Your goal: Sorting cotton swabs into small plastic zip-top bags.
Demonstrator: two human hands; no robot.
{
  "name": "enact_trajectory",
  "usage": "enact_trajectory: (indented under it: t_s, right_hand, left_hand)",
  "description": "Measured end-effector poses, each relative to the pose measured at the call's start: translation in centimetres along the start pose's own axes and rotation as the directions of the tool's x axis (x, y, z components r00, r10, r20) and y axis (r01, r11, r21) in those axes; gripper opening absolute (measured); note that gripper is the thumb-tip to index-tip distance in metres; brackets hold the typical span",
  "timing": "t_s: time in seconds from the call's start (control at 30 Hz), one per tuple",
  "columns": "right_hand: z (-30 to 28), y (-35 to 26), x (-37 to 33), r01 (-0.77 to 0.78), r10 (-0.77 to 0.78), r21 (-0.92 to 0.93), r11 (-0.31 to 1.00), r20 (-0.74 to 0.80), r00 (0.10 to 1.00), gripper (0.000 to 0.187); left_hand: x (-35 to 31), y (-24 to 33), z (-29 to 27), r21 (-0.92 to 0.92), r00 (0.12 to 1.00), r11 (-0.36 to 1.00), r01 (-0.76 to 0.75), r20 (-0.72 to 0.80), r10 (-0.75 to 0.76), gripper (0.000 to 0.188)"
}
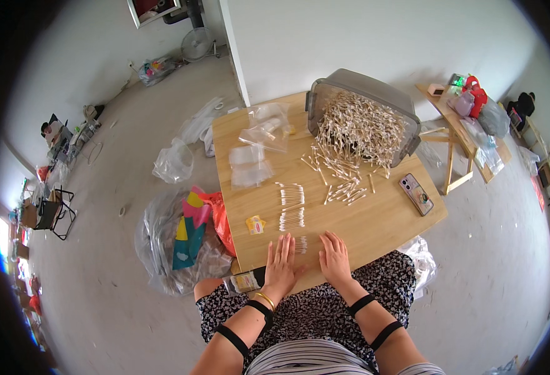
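Note:
My left hand (280, 265) lies flat near the front edge of the wooden table (375, 237), fingers stretched forward. Just right of its fingers is a short row of cotton swabs (300, 244), partly hidden by the hand. Across that row, apart from it, my right hand (335, 257) rests on the tabletop with its fingers extended and slightly bent. Neither hand holds anything that I can see. Farther up are two more neat rows, a middle row of swabs (292, 219) and a far row of swabs (292, 195). Small yellow labels (255, 225) lie to their left.
A grey plastic bin (365, 84) lies tipped at the back, with a heap of swabs (359, 125) spilling out. Clear plastic bags (250, 165) lie at the left, a phone (416, 194) at the right. A filled swab pack (245, 282) sits by the front left edge.

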State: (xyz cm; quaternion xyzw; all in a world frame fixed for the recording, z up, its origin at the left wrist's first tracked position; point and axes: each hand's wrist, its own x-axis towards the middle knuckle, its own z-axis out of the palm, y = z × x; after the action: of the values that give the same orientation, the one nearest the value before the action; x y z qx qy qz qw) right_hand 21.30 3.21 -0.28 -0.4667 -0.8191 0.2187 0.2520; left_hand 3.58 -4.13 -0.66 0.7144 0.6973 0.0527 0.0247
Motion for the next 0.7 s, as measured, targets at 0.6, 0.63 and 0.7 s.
enact_trajectory:
  t_s: [0.6, 0.63, 0.7]
  right_hand:
    - [1.8, -0.7, -2.1, 0.131, -0.099, -0.232, 0.964, 0.144, 0.985, 0.069]
    - [1.9, -0.9, -2.1, 0.13, -0.098, -0.23, 0.965, 0.144, 0.985, 0.069]
    - [2.1, -1.6, -2.0, 0.193, -0.137, -0.275, 0.942, 0.209, 0.968, 0.076]
  left_hand:
    - [0.1, -0.3, 0.5, 0.008, 0.999, 1.0, -0.029, 0.029, 0.029, 0.087]
    - [-0.1, -0.2, 0.4, 0.005, 1.0, 1.0, -0.019, 0.021, 0.019, 0.086]
    - [-0.3, 0.0, 0.2, -0.029, 0.999, 1.0, -0.003, 0.045, 0.004, 0.086]
